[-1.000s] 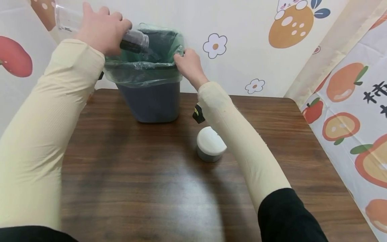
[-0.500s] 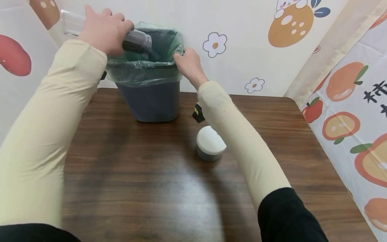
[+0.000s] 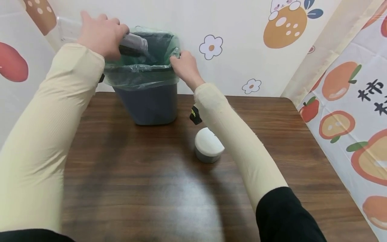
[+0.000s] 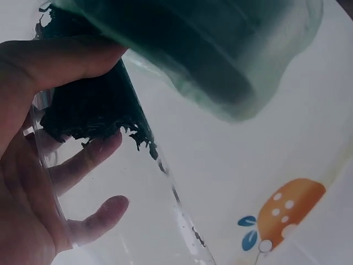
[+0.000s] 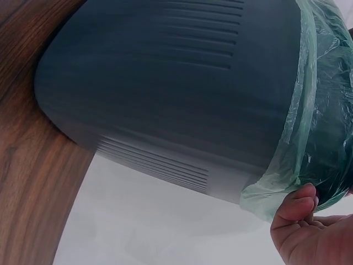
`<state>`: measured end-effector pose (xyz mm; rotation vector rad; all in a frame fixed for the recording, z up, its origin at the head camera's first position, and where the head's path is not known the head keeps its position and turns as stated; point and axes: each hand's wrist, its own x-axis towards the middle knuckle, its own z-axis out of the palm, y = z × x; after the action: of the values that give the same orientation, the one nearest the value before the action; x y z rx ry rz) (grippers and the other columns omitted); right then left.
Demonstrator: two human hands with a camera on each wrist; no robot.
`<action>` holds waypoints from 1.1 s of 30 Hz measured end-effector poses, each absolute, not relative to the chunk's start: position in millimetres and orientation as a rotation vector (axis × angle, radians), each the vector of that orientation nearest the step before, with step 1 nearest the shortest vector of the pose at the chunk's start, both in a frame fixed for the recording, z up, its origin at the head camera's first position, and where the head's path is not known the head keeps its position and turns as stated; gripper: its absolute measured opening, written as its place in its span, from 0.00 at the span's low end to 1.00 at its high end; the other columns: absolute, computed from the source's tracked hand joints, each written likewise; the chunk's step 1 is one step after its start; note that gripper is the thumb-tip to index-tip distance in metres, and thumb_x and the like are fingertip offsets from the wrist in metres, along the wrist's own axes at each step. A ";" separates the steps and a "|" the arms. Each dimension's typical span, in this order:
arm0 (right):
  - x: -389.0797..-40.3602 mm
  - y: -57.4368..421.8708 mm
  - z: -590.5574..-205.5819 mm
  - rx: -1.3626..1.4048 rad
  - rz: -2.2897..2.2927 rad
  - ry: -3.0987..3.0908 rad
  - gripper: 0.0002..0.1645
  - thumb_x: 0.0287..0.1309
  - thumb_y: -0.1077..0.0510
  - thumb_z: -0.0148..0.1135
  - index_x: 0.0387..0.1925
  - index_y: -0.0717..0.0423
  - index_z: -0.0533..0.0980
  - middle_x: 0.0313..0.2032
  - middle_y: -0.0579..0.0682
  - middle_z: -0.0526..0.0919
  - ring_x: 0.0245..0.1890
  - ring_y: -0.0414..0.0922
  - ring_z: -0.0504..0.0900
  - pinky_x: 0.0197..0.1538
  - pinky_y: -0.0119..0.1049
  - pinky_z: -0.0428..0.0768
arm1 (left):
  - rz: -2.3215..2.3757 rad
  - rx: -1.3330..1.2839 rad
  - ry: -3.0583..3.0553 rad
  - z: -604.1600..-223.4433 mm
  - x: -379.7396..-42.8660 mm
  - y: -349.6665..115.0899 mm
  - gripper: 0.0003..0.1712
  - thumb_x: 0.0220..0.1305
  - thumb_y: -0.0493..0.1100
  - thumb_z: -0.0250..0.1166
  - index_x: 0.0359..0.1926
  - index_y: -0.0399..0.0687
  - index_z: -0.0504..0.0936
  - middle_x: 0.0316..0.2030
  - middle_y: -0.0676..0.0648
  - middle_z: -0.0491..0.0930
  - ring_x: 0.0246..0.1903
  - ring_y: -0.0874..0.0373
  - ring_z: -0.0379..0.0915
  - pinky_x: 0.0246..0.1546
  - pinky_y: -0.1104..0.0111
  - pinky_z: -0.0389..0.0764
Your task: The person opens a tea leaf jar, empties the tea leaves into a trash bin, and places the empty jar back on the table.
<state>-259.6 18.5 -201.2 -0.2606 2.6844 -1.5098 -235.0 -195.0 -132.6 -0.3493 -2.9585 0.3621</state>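
In the head view my left hand grips a clear bottle, tilted with its threaded mouth over the bin. Dark shreds, like tea leaves, fill part of the bottle in the left wrist view; the base end holds only stray bits along the wall. A dark blue-grey trash bin stands at the back of the table, lined with a thin green bag folded over its rim. My right hand pinches the bag and rim at the right corner. The bin's bottom inside is hidden.
A round white-topped lid with a grey lower band rests on the brown wooden table, partly behind my right forearm. Behind the bin rises a printed wall covering, with another fruit-patterned sheet along the right.
Through the bottle's neck end, less dark material shows than before. Both hands keep their holds on the bottle and the bin rim. The head view has shifted slightly.
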 end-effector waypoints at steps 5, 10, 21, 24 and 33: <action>-260.4 17.5 -203.1 -0.278 -1.519 2.695 0.12 0.67 0.55 0.44 0.26 0.51 0.63 0.25 0.47 0.64 0.25 0.41 0.63 0.31 0.32 0.65 | 0.364 -0.333 -2.939 -129.0 -236.3 -193.6 0.33 0.49 0.30 0.59 0.60 0.34 0.63 0.51 0.28 0.65 0.51 0.28 0.57 0.54 0.28 0.42; -260.4 17.1 -202.9 -0.267 -1.511 2.691 0.11 0.67 0.54 0.44 0.28 0.51 0.63 0.26 0.47 0.64 0.26 0.41 0.64 0.32 0.32 0.66 | 0.389 -0.318 -2.915 -127.4 -234.4 -191.4 0.32 0.51 0.30 0.59 0.59 0.34 0.64 0.50 0.28 0.65 0.51 0.28 0.57 0.55 0.28 0.41; -257.7 14.9 -202.8 -0.274 -1.516 2.693 0.12 0.67 0.55 0.44 0.27 0.51 0.63 0.25 0.47 0.64 0.26 0.41 0.64 0.32 0.32 0.66 | 0.373 -0.349 -2.937 -124.2 -231.1 -190.5 0.30 0.48 0.31 0.60 0.56 0.34 0.66 0.47 0.28 0.65 0.50 0.27 0.56 0.53 0.27 0.41; -257.0 14.5 -202.6 -0.286 -1.525 2.694 0.12 0.67 0.55 0.45 0.26 0.51 0.63 0.25 0.47 0.64 0.26 0.41 0.64 0.31 0.32 0.66 | 0.358 -0.352 -2.938 -124.3 -229.9 -190.3 0.31 0.48 0.31 0.61 0.56 0.34 0.66 0.47 0.28 0.65 0.50 0.28 0.56 0.53 0.27 0.41; -257.0 14.3 -201.4 -0.284 -1.522 2.686 0.11 0.67 0.54 0.45 0.27 0.50 0.63 0.26 0.46 0.64 0.27 0.41 0.65 0.33 0.32 0.67 | 0.485 -0.409 -2.802 -127.8 -229.1 -182.7 0.33 0.47 0.31 0.66 0.57 0.37 0.67 0.48 0.29 0.69 0.47 0.33 0.60 0.55 0.32 0.48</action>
<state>-257.0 14.3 -201.4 -0.2837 2.6860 -1.5224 -229.1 -182.7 -127.8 -0.4094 -2.8023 0.4848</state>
